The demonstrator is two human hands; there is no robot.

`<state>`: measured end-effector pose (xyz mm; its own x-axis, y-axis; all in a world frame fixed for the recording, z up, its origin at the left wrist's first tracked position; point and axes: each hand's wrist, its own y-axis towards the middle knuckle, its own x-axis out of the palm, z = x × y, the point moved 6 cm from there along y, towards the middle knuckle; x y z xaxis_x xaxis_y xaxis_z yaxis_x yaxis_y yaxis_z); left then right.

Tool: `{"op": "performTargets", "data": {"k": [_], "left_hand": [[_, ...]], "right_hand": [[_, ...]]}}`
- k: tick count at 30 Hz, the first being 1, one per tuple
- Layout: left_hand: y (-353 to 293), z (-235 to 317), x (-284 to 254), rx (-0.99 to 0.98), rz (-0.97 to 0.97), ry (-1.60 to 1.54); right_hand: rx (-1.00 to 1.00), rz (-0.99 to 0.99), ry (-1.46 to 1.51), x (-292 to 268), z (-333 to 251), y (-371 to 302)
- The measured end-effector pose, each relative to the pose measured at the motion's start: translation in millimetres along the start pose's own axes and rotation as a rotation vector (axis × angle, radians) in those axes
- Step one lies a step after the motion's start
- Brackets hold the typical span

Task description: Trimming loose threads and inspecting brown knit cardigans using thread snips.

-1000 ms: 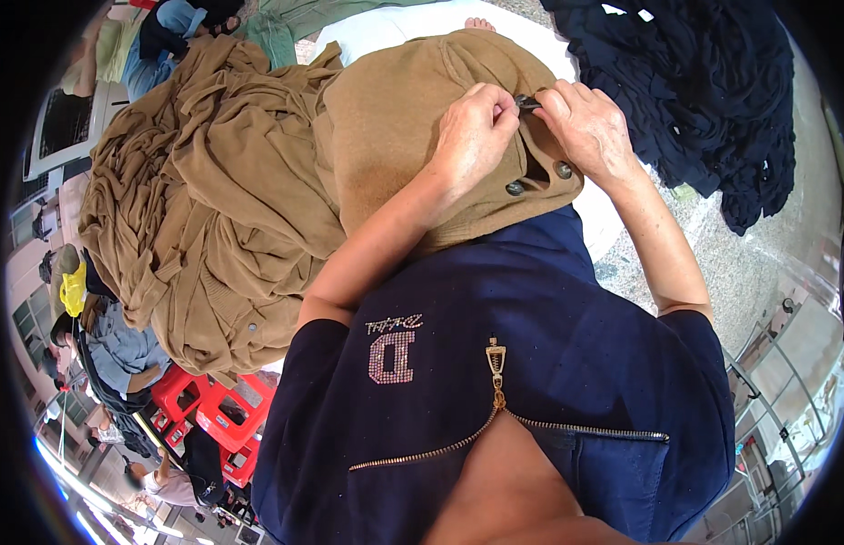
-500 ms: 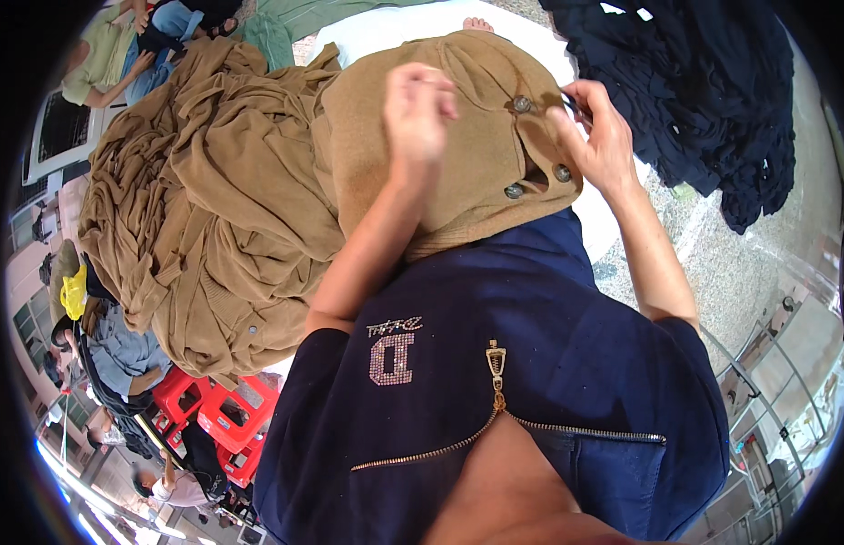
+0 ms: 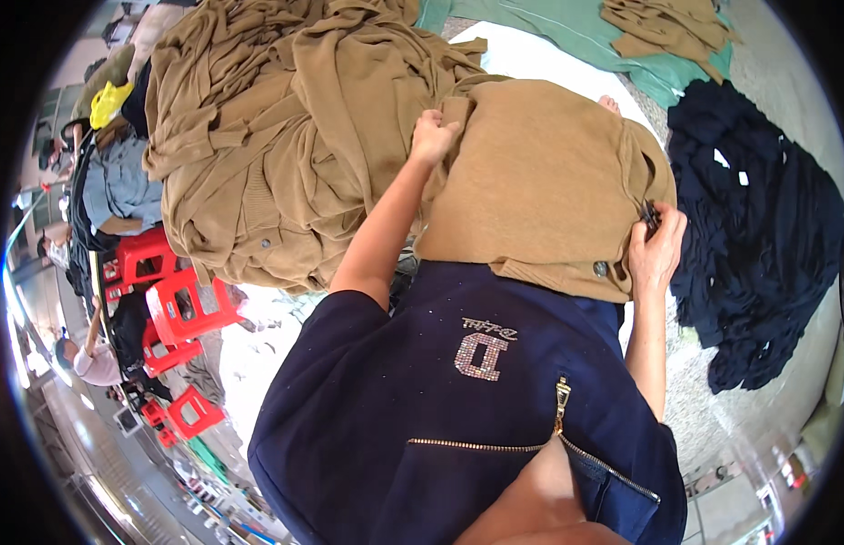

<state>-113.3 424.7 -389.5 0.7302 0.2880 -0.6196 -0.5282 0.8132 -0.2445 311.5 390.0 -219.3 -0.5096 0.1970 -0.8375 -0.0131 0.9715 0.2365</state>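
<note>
A brown knit cardigan [image 3: 540, 173] is spread over my lap, a broad plain panel facing up. One dark button [image 3: 601, 269] shows near its lower right corner. At the cardigan's upper left edge, my left hand [image 3: 434, 139] is closed on a fold of brown knit. My right hand [image 3: 656, 250] is at the right edge, fingers curled around a small dark tool [image 3: 651, 216] whose kind is mostly hidden by the fingers. Against the cardigan's left side lies a large heap of the same brown knitwear [image 3: 295, 154].
A dark navy garment pile [image 3: 758, 245] lies on the floor to the right. Beyond are a green cloth [image 3: 531, 25] and more brown knitwear [image 3: 667, 27] on it. Red plastic stools [image 3: 190, 304] stand at left, with a person [image 3: 88, 359] farther off. White sheeting [image 3: 513, 50] lies under the cardigan.
My left hand has gone from above the cardigan to its left edge and closed there. The buttoned part has turned away, leaving a smooth panel up. The whole view has swung left.
</note>
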Motion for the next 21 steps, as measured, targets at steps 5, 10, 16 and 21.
{"op": "performTargets", "data": {"k": [5, 10, 16, 21], "left_hand": [[27.7, 30.2, 9.1, 0.006, 0.193, -0.003], [82.8, 19.9, 30.2, -0.067, -0.111, 0.287], [100.2, 49.1, -31.2, 0.151, 0.054, -0.598], [-22.9, 210.7, -101.4, 0.396, -0.47, -0.514]], "right_hand": [[0.02, 0.072, -0.032, -3.4, 14.6, 2.5], [0.28, -0.006, 0.306, -12.7, 36.2, 10.1], [-0.165, 0.424, 0.081, -114.2, 3.2, 24.3], [-0.446, 0.291, 0.225, -127.6, -70.5, 48.3]]}}
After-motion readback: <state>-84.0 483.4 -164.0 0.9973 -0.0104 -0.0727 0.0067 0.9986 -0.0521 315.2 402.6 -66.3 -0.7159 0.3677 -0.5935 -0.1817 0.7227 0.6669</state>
